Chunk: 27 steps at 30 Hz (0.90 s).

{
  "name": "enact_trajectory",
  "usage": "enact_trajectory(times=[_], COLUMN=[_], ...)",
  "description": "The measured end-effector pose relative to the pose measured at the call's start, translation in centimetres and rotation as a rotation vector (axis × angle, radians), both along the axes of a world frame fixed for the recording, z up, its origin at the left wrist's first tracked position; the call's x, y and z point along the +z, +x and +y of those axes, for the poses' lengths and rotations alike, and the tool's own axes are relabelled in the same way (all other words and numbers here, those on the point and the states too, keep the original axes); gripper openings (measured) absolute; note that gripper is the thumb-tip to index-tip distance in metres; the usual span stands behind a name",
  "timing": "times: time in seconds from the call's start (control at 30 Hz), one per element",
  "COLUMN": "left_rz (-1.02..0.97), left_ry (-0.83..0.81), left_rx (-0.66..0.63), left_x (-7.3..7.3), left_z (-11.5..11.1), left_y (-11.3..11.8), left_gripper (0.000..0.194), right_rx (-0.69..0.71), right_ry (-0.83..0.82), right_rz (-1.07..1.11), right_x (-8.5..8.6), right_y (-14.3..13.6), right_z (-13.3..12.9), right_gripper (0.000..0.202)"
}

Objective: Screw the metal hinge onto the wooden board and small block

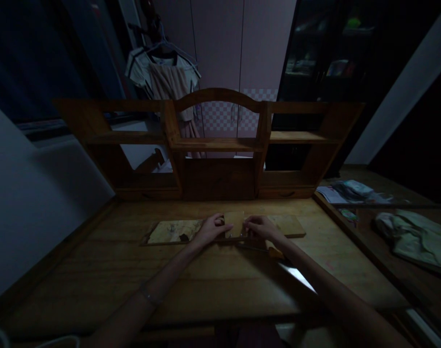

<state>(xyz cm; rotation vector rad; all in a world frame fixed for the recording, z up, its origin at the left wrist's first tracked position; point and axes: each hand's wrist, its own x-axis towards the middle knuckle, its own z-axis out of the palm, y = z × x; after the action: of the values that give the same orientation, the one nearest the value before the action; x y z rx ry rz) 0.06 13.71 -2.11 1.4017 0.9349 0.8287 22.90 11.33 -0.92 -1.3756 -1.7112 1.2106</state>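
Observation:
Across the desk lies a long flat wooden board, its left part (173, 232) pale with dark worn patches and its right part (290, 225) plain. A small light wooden block (234, 224) stands at its middle between my hands. My left hand (213, 228) pinches the block's left side with curled fingers. At the block's right edge, my right hand (258, 226) has its fingers pressed together near small shiny bits, too small to make out. Below my right hand lies a tool with an orange handle (275, 252), its thin shaft pointing left.
The wooden desk (133, 285) carries a shelf unit (216, 144) along its back edge. To the right are papers (350, 191) and a pale green cloth (419, 239). Clothes (165, 72) hang behind. A white curved object (61, 342) shows at bottom left.

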Motion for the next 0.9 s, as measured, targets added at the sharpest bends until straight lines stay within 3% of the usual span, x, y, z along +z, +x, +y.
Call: enact_trajectory(times=[0.13,0.27,0.37,0.43,0.53,0.73,0.9], left_rz=[0.043,0.297,0.427,0.532,0.692,0.732,0.704], left_ry=[0.117,0.529,0.847,0.953,0.983,0.846,0.807], left_rx=[0.010,0.101,-0.111,-0.221,-0.248,-0.198,-0.162], left_x=[0.3,0.9,1.6,1.7,1.3,-0.9,-1.5], left_z=[-0.7,-2.6,-3.8,-4.1,-3.5,0.0,1.2], left_y=[-0.1,-1.0,-2.3,-3.3,-4.7,-6.6,-6.7], left_gripper=[0.055,0.043,0.035,0.047,0.069,0.090,0.091], right_rx=[0.051,0.071,0.147,0.228,0.257,-0.015,-0.015], right_ry=[0.073,0.273,0.435,0.586,0.667,0.736,0.575], right_rz=[0.007,-0.043,-0.143,-0.358,-0.665,-0.834,-0.719], right_x=[0.5,1.2,1.0,0.6,-0.1,-0.7,-1.1], right_y=[-0.3,-0.1,0.5,0.9,1.7,5.0,7.5], right_z=[-1.1,-3.4,-5.4,-6.8,-8.4,-10.3,-11.2], right_gripper=[0.032,0.024,0.014,0.018,0.031,0.057,0.027])
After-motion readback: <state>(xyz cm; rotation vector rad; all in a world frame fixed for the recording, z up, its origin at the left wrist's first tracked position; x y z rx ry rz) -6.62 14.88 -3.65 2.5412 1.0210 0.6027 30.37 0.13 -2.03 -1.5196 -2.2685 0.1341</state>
